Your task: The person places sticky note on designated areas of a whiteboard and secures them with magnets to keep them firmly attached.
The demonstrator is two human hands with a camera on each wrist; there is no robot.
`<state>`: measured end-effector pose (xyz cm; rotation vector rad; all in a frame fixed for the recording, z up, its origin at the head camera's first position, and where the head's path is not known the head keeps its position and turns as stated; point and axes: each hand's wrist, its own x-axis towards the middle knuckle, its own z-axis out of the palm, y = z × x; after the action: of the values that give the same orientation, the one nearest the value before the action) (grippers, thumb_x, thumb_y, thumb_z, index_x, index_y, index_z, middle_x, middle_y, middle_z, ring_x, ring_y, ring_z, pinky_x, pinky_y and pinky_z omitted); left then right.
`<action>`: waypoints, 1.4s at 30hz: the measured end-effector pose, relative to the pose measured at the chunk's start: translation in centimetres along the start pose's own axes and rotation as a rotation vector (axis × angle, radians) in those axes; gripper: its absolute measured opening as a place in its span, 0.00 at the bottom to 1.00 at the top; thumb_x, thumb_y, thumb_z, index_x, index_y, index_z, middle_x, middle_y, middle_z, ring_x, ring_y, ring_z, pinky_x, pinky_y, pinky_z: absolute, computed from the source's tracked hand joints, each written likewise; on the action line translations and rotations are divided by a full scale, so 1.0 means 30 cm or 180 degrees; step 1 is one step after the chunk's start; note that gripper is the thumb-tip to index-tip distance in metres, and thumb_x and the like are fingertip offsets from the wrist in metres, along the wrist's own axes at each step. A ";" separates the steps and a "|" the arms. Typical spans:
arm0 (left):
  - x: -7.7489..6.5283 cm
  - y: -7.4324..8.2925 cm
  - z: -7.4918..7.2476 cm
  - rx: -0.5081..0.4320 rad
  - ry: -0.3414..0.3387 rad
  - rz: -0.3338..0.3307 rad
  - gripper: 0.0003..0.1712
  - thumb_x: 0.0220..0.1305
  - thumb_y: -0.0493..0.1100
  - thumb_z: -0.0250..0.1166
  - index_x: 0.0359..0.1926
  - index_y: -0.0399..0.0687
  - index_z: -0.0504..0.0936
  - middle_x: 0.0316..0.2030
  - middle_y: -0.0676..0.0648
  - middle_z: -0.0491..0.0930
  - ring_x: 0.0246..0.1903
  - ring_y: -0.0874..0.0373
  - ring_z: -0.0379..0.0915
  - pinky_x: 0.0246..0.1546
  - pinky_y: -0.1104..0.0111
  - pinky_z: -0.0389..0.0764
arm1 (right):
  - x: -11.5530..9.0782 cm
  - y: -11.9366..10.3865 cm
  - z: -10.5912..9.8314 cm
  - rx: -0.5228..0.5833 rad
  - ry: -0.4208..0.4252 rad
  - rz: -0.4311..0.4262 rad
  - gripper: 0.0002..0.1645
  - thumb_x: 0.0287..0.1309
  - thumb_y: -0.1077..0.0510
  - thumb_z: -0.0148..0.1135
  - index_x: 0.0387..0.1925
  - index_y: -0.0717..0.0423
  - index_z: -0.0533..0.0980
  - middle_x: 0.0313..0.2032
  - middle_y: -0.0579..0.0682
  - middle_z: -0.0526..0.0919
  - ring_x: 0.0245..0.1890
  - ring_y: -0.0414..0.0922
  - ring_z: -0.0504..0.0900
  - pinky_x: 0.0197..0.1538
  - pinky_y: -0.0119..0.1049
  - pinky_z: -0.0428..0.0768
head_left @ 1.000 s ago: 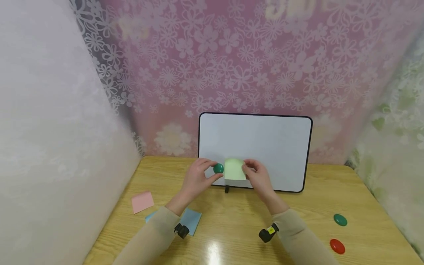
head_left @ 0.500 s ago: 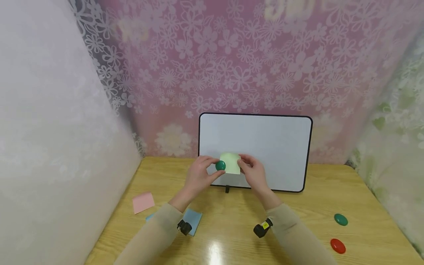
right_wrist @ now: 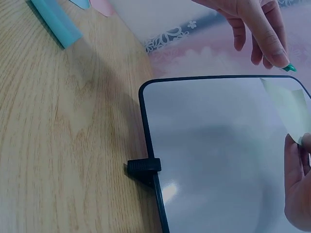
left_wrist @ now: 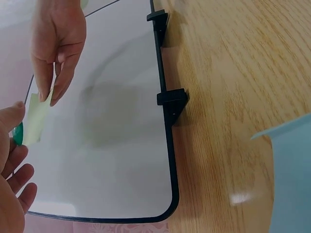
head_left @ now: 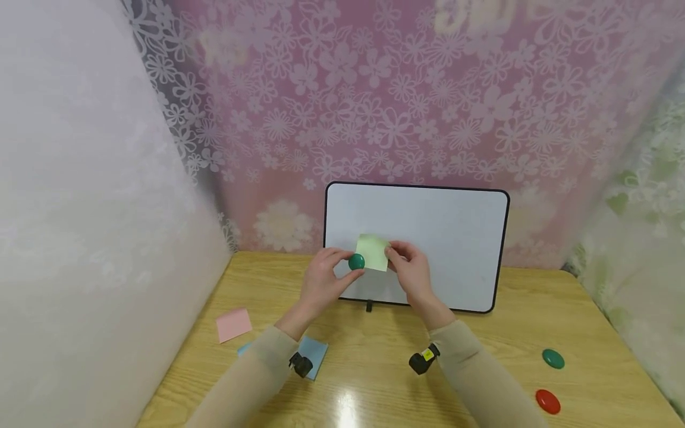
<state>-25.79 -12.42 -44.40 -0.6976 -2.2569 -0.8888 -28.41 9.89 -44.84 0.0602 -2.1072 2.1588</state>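
In the head view my left hand (head_left: pixel 322 278) pinches a round green magnet (head_left: pixel 356 261) between thumb and forefinger. My right hand (head_left: pixel 411 270) holds a pale green sticky note (head_left: pixel 373 252) by its right edge, thumb in front. The magnet overlaps the note's lower left part in this view. Both hands are in front of a whiteboard (head_left: pixel 444 238) with a black frame. From the left wrist the note (left_wrist: pixel 37 119) appears nearly edge-on, standing off the board, with the magnet (left_wrist: pixel 18 134) beside it. The right wrist view shows a gap between magnet (right_wrist: pixel 289 68) and note (right_wrist: pixel 290 109).
A pink sticky note (head_left: pixel 233 325) and blue notes (head_left: pixel 313 355), partly covered by the left sleeve, lie on the wooden table (head_left: pixel 374 380). At the right are another green magnet (head_left: pixel 553 358) and a red magnet (head_left: pixel 548 402). Black feet (right_wrist: pixel 144 166) prop the board; a floral curtain hangs behind.
The right hand has carried the note leftward and up in front of the board. The left hand with the magnet has shifted slightly up and right, and the magnet now overlaps the note's corner.
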 end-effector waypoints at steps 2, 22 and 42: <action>0.004 -0.002 0.002 0.0032 0.0002 -0.0019 0.24 0.61 0.52 0.82 0.52 0.43 0.91 0.46 0.49 0.88 0.51 0.53 0.81 0.52 0.58 0.84 | 0.005 -0.003 0.002 -0.0009 0.0020 -0.0027 0.19 0.78 0.56 0.64 0.61 0.64 0.79 0.56 0.59 0.81 0.53 0.49 0.85 0.54 0.35 0.86; 0.038 -0.027 0.006 -0.0074 -0.0060 -0.0199 0.24 0.64 0.53 0.81 0.54 0.44 0.90 0.48 0.48 0.87 0.52 0.53 0.80 0.54 0.59 0.83 | 0.059 -0.003 0.028 -0.0150 -0.0046 -0.0117 0.21 0.78 0.57 0.63 0.65 0.63 0.77 0.56 0.60 0.83 0.52 0.50 0.85 0.52 0.36 0.86; 0.112 -0.090 0.020 0.0325 0.0237 0.0276 0.24 0.61 0.49 0.83 0.53 0.41 0.90 0.47 0.46 0.87 0.49 0.50 0.81 0.51 0.59 0.83 | 0.138 -0.009 0.079 -0.0307 0.0089 -0.0205 0.19 0.75 0.59 0.67 0.62 0.63 0.81 0.53 0.60 0.86 0.50 0.49 0.86 0.50 0.34 0.86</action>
<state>-30.03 -12.88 -43.53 -0.6989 -2.1722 -0.7406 -32.63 7.77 -44.01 0.0867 -2.1596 2.0077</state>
